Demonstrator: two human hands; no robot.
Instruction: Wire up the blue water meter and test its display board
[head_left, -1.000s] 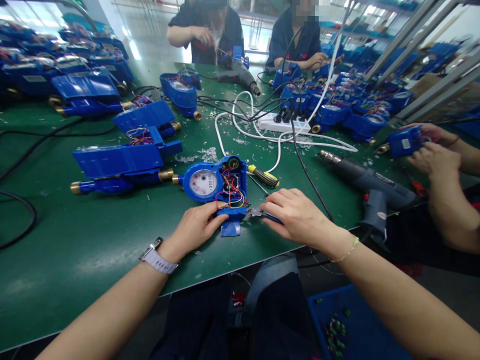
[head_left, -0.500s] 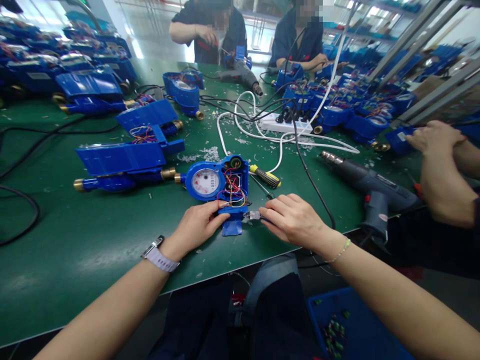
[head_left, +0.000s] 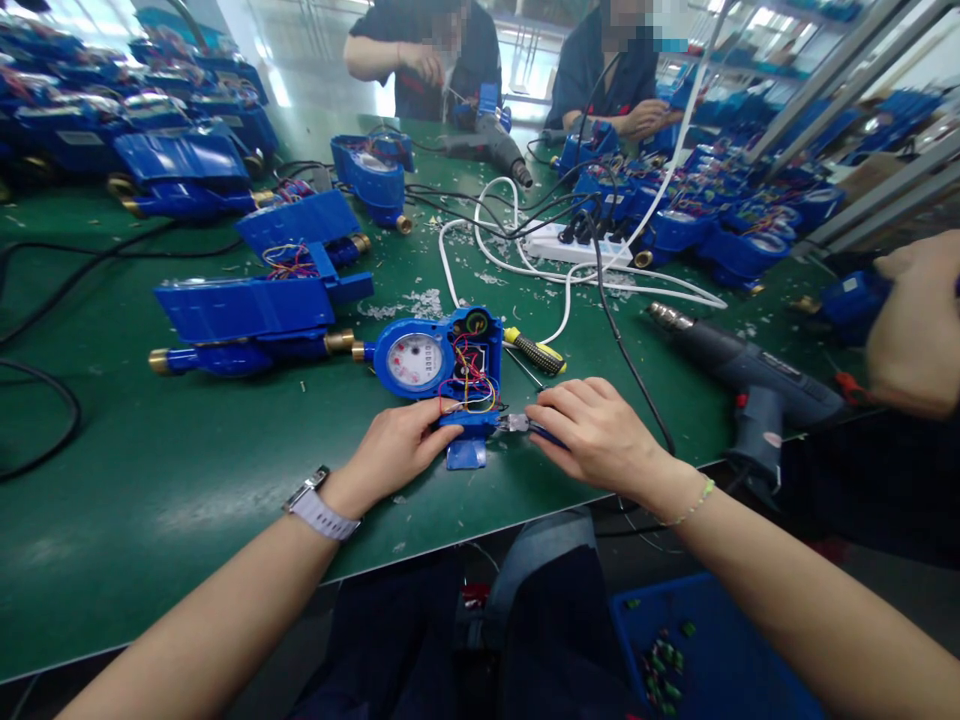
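A worker's two hands meet at a blue meter lying dial-up near the front edge of a green bench, its wire compartment uncovered. The left hand, thumb and fingers nearly together, pinches the blue flap on the meter's near side, below a tangle of coloured wires. The right hand, fingers curled closed, grips pliers whose tips point at the flap's right end; whether they touch it cannot be told. A screwdriver lies just beyond, a heat gun farther right, and a white power strip behind. Across the bench sit two co-workers, among more blue meters.
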